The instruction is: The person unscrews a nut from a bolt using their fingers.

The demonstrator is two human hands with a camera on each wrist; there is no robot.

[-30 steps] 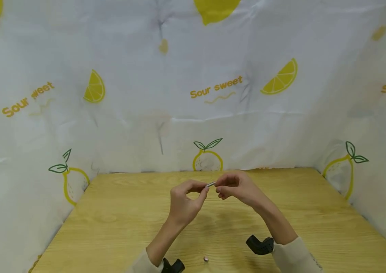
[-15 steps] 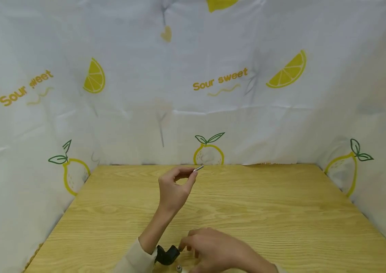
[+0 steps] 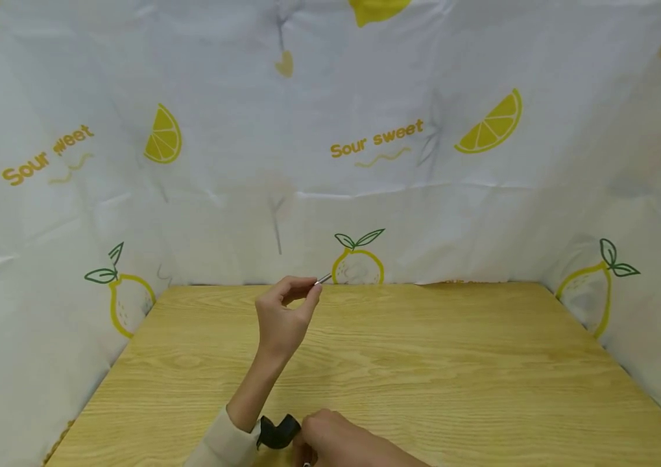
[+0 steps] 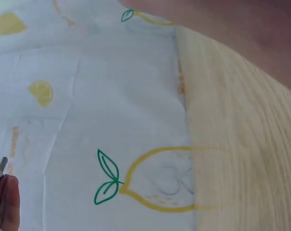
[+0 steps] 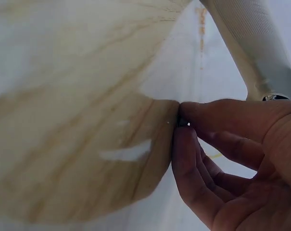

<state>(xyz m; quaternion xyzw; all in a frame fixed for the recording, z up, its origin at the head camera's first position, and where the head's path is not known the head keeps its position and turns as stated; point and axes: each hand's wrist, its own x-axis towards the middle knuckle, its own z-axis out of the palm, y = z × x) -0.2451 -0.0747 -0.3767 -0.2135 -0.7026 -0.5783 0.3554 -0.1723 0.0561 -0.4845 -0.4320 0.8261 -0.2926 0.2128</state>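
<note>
My left hand [image 3: 283,321], raised over the table's far half, pinches a thin silver metal rod [image 3: 323,279] between thumb and fingertips. The rod points up and to the right, its free end sticking out. In the left wrist view the same metal rod [image 4: 3,163] shows at the left edge between the fingertips. Low in the head view, my right hand [image 3: 342,438] is down at the table's near side. In the right wrist view its thumb and finger pinch a small dark, shiny metal piece [image 5: 183,123], mostly hidden by the fingertips; its exact kind cannot be told.
The wood-grain table [image 3: 453,363] spreads out around both hands. A white lemon-print cloth [image 3: 237,214] hangs behind it and along both sides. A black curved wrist mount [image 3: 279,433] sits at the left sleeve [image 3: 219,441], close to the right fingers.
My right hand has left the rod and come down to the table's near side, where it now pinches the small metal piece. My left hand has shifted left and farther up with the rod.
</note>
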